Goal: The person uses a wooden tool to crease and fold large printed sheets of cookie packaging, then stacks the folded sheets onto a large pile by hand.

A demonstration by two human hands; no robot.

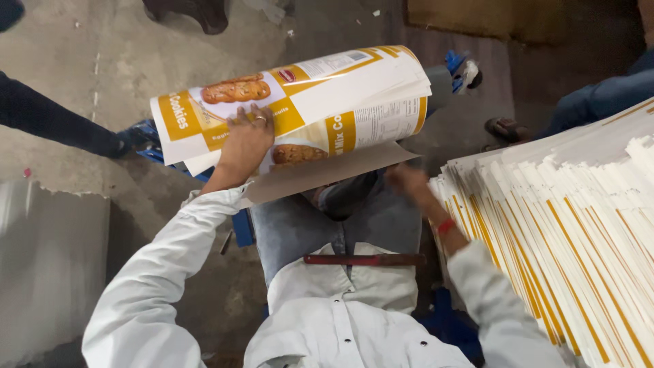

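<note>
My left hand presses flat on a curled bundle of printed cardboard carton sheets, white and orange with pictures of cookies, held over my lap. A plain grey-brown sheet juts out under the bundle. My right hand is low beside my right knee, just under that sheet's edge and next to a big stack of flat cartons. It is blurred, and I cannot see whether its fingers grip anything. I am seated, in a white shirt and jeans.
The carton stack fills the right side, sheets standing on edge with orange stripes. A blue stool shows under me. Another person's dark sleeve reaches in at left. A sandalled foot and jeans of someone else are at upper right. Bare concrete floor lies ahead.
</note>
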